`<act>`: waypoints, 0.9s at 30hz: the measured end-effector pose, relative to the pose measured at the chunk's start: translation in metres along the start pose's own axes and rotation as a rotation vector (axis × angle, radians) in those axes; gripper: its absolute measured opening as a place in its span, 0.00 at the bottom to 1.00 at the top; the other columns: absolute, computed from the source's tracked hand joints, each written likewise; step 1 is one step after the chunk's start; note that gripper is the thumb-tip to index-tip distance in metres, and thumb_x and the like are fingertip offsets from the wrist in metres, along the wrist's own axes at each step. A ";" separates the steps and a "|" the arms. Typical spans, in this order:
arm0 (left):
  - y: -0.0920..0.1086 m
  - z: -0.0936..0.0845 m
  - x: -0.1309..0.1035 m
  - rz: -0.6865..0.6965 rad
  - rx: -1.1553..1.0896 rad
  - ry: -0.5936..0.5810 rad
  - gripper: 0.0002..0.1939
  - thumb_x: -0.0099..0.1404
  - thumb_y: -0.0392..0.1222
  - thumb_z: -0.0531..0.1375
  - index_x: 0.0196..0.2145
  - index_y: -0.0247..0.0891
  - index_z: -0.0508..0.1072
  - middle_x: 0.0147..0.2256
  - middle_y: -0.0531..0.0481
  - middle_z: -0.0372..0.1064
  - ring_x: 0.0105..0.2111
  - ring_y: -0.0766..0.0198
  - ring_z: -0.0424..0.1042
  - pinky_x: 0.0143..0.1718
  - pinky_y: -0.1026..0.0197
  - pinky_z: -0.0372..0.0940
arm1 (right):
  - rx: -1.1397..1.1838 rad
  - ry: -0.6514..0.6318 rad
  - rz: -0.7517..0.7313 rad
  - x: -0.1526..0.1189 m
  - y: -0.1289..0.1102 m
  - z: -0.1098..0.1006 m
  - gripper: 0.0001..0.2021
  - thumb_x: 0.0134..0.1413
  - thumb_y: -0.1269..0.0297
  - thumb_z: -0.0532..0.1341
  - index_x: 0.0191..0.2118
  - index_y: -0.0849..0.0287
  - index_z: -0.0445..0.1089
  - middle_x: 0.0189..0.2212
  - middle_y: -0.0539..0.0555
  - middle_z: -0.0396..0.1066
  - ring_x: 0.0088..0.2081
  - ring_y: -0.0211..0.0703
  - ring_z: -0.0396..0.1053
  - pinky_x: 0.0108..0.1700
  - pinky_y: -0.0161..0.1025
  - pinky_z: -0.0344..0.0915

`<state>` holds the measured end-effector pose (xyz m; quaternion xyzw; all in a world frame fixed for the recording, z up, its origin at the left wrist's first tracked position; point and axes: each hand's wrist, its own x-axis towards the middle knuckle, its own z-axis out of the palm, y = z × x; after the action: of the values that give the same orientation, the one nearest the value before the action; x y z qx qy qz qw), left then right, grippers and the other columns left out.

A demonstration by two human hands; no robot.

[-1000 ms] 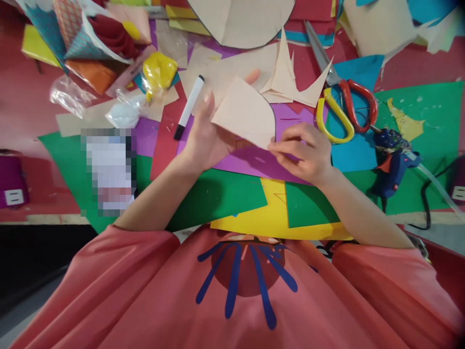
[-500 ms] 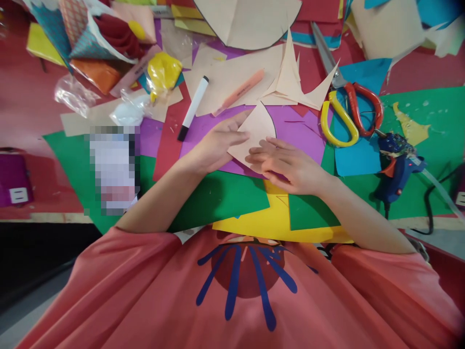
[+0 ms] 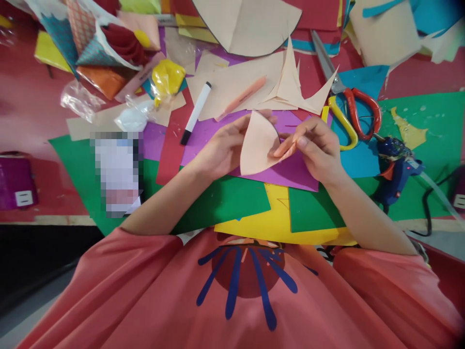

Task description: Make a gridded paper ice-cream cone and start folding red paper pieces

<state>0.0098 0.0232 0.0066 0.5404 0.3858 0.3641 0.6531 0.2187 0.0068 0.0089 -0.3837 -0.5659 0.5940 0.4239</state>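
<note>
A pale peach piece of paper (image 3: 258, 144) with a dark-outlined curved edge is held up between my two hands. My left hand (image 3: 227, 150) supports it from behind on its left, with the fingers partly hidden by the paper. The fingers and thumb of my right hand (image 3: 316, 145) pinch its lower right edge, which curls there. Beneath lies a purple sheet (image 3: 303, 177). Just beyond are a white marker with black ends (image 3: 196, 112) and a peach-coloured stick (image 3: 242, 97) on pale paper.
Large scissors (image 3: 350, 116) and a blue glue gun (image 3: 395, 179) with a cable lie on the right. A blurred-out, phone-like object (image 3: 118, 174) is on the left. Paper offcuts (image 3: 290, 82), plastic-wrapped yellow material (image 3: 168, 77) and a larger peach sheet (image 3: 250, 24) sit further back.
The paper has been turned more upright and shifted slightly right. My right hand has gone from lying over the paper to pinching its edge; my left hand has moved behind it.
</note>
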 end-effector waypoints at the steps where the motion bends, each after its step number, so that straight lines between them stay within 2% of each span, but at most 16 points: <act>1: -0.001 0.001 -0.001 0.014 0.024 0.009 0.16 0.64 0.53 0.58 0.44 0.43 0.74 0.39 0.49 0.76 0.43 0.56 0.78 0.39 0.55 0.74 | 0.012 -0.008 0.012 0.001 0.002 -0.002 0.12 0.56 0.48 0.62 0.35 0.50 0.64 0.27 0.47 0.75 0.33 0.45 0.77 0.40 0.48 0.75; 4: 0.001 0.004 -0.006 0.071 0.070 0.009 0.12 0.63 0.52 0.61 0.37 0.42 0.75 0.40 0.49 0.76 0.42 0.58 0.78 0.39 0.57 0.73 | 0.005 -0.010 0.029 0.004 0.007 -0.006 0.13 0.54 0.48 0.63 0.35 0.51 0.65 0.27 0.46 0.72 0.34 0.44 0.75 0.40 0.46 0.74; 6: 0.004 0.004 -0.008 0.098 0.083 -0.045 0.12 0.62 0.52 0.62 0.30 0.41 0.74 0.40 0.48 0.77 0.42 0.59 0.77 0.39 0.58 0.72 | -0.033 0.005 0.031 0.005 0.007 -0.008 0.14 0.54 0.47 0.63 0.35 0.51 0.66 0.28 0.47 0.71 0.34 0.43 0.74 0.42 0.46 0.74; 8: 0.007 0.003 -0.008 0.148 0.100 -0.116 0.12 0.61 0.49 0.63 0.26 0.40 0.73 0.36 0.48 0.77 0.40 0.60 0.77 0.40 0.58 0.71 | -0.076 0.024 0.018 0.007 0.007 -0.009 0.14 0.55 0.46 0.62 0.35 0.51 0.66 0.28 0.47 0.70 0.34 0.43 0.74 0.44 0.47 0.73; 10: 0.007 0.001 -0.008 0.262 0.158 -0.142 0.08 0.62 0.43 0.62 0.26 0.41 0.72 0.31 0.50 0.77 0.37 0.62 0.76 0.41 0.57 0.70 | -0.132 0.057 -0.015 0.008 0.006 -0.010 0.13 0.58 0.47 0.60 0.38 0.52 0.67 0.31 0.48 0.71 0.37 0.43 0.74 0.47 0.48 0.72; 12: 0.005 -0.003 -0.007 0.450 0.284 -0.076 0.04 0.61 0.36 0.60 0.28 0.42 0.72 0.28 0.52 0.75 0.34 0.64 0.75 0.41 0.57 0.69 | -0.178 0.112 -0.047 0.010 0.006 -0.010 0.12 0.60 0.50 0.59 0.41 0.51 0.68 0.38 0.50 0.73 0.44 0.44 0.73 0.53 0.48 0.70; 14: 0.002 -0.008 -0.006 0.635 0.501 0.041 0.06 0.57 0.32 0.59 0.30 0.43 0.72 0.29 0.54 0.75 0.34 0.64 0.75 0.42 0.56 0.68 | -0.150 0.163 -0.011 0.011 0.007 -0.009 0.12 0.61 0.51 0.57 0.47 0.47 0.66 0.48 0.51 0.72 0.52 0.45 0.71 0.59 0.47 0.67; 17: -0.003 -0.015 -0.005 0.751 0.876 0.136 0.09 0.55 0.32 0.59 0.32 0.44 0.72 0.33 0.54 0.77 0.39 0.59 0.75 0.44 0.52 0.67 | -0.032 0.226 0.075 0.012 0.007 -0.008 0.14 0.62 0.54 0.55 0.52 0.44 0.62 0.57 0.50 0.65 0.57 0.44 0.68 0.60 0.46 0.67; 20: -0.007 -0.015 -0.005 0.682 1.022 0.057 0.08 0.57 0.33 0.57 0.33 0.43 0.73 0.34 0.52 0.77 0.40 0.58 0.75 0.45 0.51 0.66 | -0.072 0.279 0.009 0.012 0.006 -0.007 0.15 0.60 0.58 0.57 0.52 0.42 0.61 0.60 0.49 0.61 0.60 0.45 0.66 0.62 0.48 0.66; 22: -0.008 -0.012 -0.006 0.573 1.016 -0.018 0.07 0.59 0.35 0.57 0.33 0.43 0.73 0.35 0.51 0.77 0.40 0.58 0.74 0.44 0.52 0.66 | -0.183 0.306 -0.060 0.012 0.004 -0.007 0.14 0.58 0.59 0.60 0.49 0.40 0.63 0.57 0.49 0.65 0.57 0.46 0.68 0.60 0.49 0.67; 23: -0.008 -0.010 -0.006 0.523 0.991 -0.031 0.06 0.60 0.36 0.57 0.32 0.43 0.73 0.35 0.50 0.77 0.39 0.58 0.74 0.44 0.53 0.66 | -0.246 0.330 -0.090 0.012 0.002 -0.007 0.12 0.57 0.59 0.61 0.46 0.40 0.64 0.53 0.49 0.68 0.52 0.46 0.71 0.56 0.48 0.70; 25: -0.008 -0.007 -0.006 0.451 0.906 -0.003 0.04 0.62 0.40 0.58 0.31 0.43 0.73 0.34 0.50 0.76 0.38 0.59 0.74 0.42 0.55 0.66 | -0.329 0.376 -0.108 0.010 0.000 -0.007 0.08 0.55 0.60 0.62 0.42 0.43 0.66 0.39 0.50 0.73 0.36 0.43 0.74 0.40 0.43 0.74; 27: -0.007 -0.005 -0.007 0.387 0.806 0.091 0.05 0.62 0.43 0.60 0.29 0.43 0.73 0.31 0.50 0.75 0.33 0.61 0.72 0.37 0.58 0.65 | -0.338 0.340 -0.065 0.008 -0.002 -0.008 0.05 0.57 0.59 0.60 0.40 0.46 0.68 0.23 0.46 0.69 0.20 0.38 0.66 0.23 0.38 0.67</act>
<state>0.0025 0.0179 -0.0005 0.7974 0.4170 0.3237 0.2926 0.2231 0.0169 0.0104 -0.5254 -0.5900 0.4038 0.4614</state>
